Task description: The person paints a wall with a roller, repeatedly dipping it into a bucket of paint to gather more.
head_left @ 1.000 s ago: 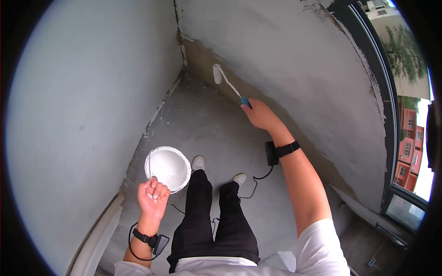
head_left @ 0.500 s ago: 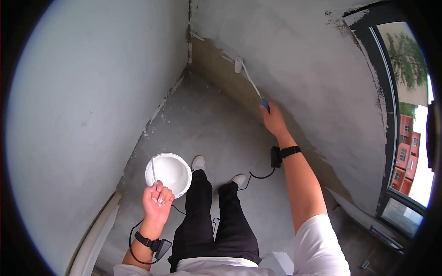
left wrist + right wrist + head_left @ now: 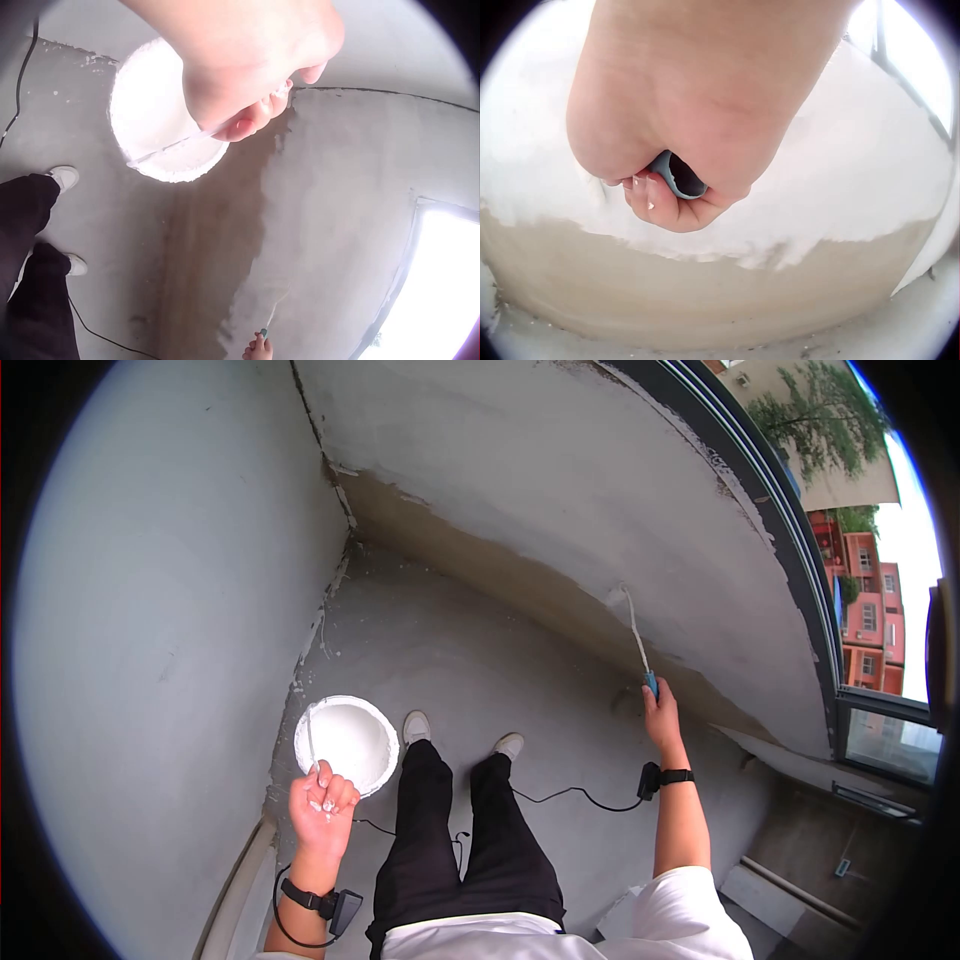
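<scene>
My left hand (image 3: pixel 322 815) grips the wire handle (image 3: pixel 311 735) of a white bucket (image 3: pixel 378 728), its fingers curled and spotted with white paint. The bucket hangs at the left, its inside coated white; the left wrist view shows its crusted rim (image 3: pixel 118 112) under the hand. Out to the right, my right hand (image 3: pixel 662 720) holds a paint roller (image 3: pixel 637 635) by its blue handle (image 3: pixel 651 683). The roller's white sleeve (image 3: pixel 617 596) is against the wall under the window, along the edge of the white coat. From the right wrist, the handle's hollow end (image 3: pixel 688 180) shows between curled fingers.
The wall's lower strip (image 3: pixel 450 530) is bare brown beneath the white area (image 3: pixel 520 470). A plain wall (image 3: pixel 160 610) stands close on the left, and a dark window frame (image 3: pixel 790 530) on the right. Black cables (image 3: pixel 575 792) cross the grey floor near the shoes.
My right hand has drawn the roller along the wall to the right and nearer me, away from the corner. My left hand still holds the bucket at the left. The head view has turned somewhat.
</scene>
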A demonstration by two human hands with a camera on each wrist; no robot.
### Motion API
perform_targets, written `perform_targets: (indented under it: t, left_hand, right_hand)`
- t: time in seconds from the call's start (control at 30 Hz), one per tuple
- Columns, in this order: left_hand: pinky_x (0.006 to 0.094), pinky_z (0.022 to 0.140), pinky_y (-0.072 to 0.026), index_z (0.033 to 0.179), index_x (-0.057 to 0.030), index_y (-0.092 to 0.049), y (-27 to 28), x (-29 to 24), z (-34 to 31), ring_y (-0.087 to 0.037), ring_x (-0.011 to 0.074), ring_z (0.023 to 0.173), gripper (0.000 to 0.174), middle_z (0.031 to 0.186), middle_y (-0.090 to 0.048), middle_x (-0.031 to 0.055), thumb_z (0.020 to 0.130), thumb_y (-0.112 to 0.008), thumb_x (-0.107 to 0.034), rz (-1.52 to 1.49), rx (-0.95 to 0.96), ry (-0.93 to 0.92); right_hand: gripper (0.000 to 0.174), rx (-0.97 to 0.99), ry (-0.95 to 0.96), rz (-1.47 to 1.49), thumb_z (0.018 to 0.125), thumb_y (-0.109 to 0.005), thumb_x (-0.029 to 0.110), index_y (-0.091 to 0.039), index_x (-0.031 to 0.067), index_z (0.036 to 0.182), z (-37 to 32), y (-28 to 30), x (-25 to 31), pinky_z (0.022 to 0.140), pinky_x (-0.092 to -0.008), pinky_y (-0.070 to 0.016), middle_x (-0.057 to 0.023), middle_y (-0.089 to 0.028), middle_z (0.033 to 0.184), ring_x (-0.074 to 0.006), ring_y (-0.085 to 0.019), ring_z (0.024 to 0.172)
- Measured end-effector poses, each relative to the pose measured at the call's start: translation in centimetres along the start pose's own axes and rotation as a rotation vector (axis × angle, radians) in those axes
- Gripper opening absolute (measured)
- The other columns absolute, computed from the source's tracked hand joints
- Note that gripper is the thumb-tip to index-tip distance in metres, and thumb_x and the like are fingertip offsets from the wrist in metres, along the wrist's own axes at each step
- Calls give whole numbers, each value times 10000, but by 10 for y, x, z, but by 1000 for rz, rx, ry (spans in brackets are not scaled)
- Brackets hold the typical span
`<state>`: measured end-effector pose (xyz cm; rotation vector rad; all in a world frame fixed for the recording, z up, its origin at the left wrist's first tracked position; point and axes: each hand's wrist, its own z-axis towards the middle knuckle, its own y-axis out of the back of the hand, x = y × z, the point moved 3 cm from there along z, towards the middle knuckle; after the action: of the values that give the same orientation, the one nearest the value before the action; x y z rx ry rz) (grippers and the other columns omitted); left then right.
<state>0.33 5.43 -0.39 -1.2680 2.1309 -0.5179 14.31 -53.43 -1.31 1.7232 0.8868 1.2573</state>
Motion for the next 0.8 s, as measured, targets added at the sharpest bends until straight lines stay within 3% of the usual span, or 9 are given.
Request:
perform_targets:
  t: [0.17,0.33,0.37,0.4,0.43,0.5,0.57,0.67,0.8]
  left_hand:
    - [310,696,-345,779,-162,-425,-13,3,5,-298,116,543,234,547,-309,-32,958,-487,-298,94,49,49]
    - [327,672,-353,775,-160,-440,-34,9,-10,-297,119,501,252,548,-301,-29,968,-497,-311,201,79,63]
    - [328,667,-353,774,-158,-441,-41,13,-14,-297,121,497,257,548,-302,-26,971,-496,-315,200,101,74]
    - [333,658,-353,771,-154,-441,-52,18,-20,-295,123,493,266,547,-302,-24,974,-493,-318,211,95,76]
    - [333,658,-353,771,-154,-441,-62,16,-32,-295,123,493,266,547,-302,-24,974,-493,-318,254,117,82]
    - [335,660,-353,765,-153,-438,-82,21,-51,-298,126,493,274,546,-299,-25,973,-494,-322,211,170,103]
    - [330,662,-346,760,-149,-436,-110,38,-70,-289,127,496,289,542,-296,-25,967,-505,-339,243,235,87]
    - [334,670,-351,739,-154,-426,-155,64,-129,-295,130,499,303,539,-289,-19,959,-502,-347,236,169,82]
    - [339,665,-339,715,-146,-411,-186,110,-165,-297,135,503,332,545,-294,-13,951,-512,-356,247,225,56]
  right_hand:
    - [303,-54,-88,-44,1052,-594,249,-580,19,1249,-44,82,-66,796,-395,-523,-223,-667,920,-352,-646,817]
    - [325,-65,-237,17,1058,-584,275,-562,25,1266,-88,114,-116,807,-415,-521,-234,-676,961,-387,-667,872]
    - [316,-145,-170,77,1062,-576,280,-566,25,1249,-98,112,-122,801,-411,-517,-216,-669,933,-360,-655,846]
    - [316,-126,-282,188,1062,-578,283,-562,23,1241,-111,111,-123,800,-410,-511,-196,-651,897,-334,-636,827]
    - [297,-162,-280,292,1065,-579,288,-577,21,1195,-123,88,-134,711,-373,-500,-124,-624,826,-234,-600,729]
    - [260,-139,-482,989,1089,-560,331,-611,75,1085,-158,67,-102,512,-248,-366,33,-499,741,-53,-432,570]
    - [303,-166,-497,1384,1101,-524,395,-587,99,1072,-180,36,-78,513,-232,-354,36,-479,725,-60,-427,557]
    - [342,-149,-491,1727,1111,-491,439,-563,104,1111,-218,26,-31,523,-234,-369,27,-472,724,-64,-432,560]
    - [296,-156,-300,1843,1130,-463,373,-562,95,1137,-215,57,-36,518,-231,-356,35,-451,724,-59,-412,563]
